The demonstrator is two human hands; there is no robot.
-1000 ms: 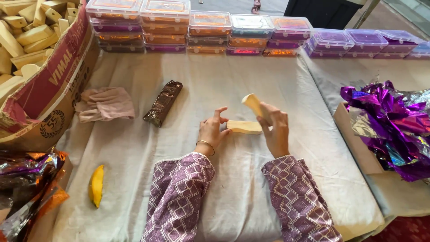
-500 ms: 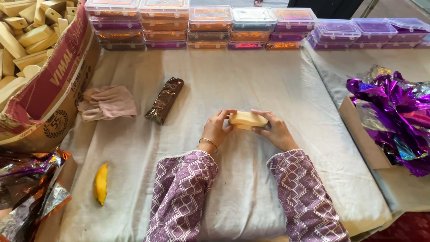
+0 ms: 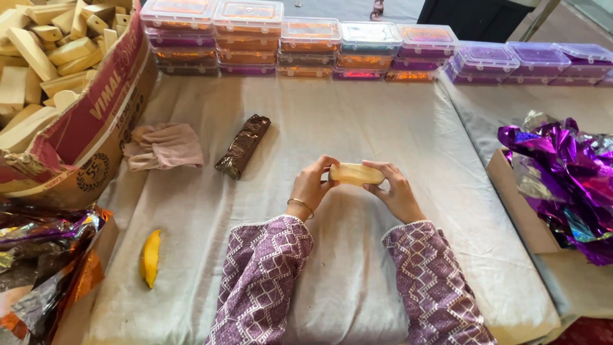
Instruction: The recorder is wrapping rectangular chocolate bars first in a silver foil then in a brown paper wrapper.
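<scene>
Left hand [image 3: 313, 185] & right hand [image 3: 396, 188] grip pale wooden block [image 3: 356, 174] btwn them.

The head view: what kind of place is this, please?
Probably a small hand-packing workshop. A cardboard box full of pale blocks, rows of stacked lidded plastic boxes, and purple foil sheets surround both hands, which hold one pale block.

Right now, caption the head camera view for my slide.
Both hands hold a pale yellow oblong block above the white cloth-covered table.

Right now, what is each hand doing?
Left hand: closed on the pale yellow bar, left end.
Right hand: closed on the same bar, right end.
</scene>
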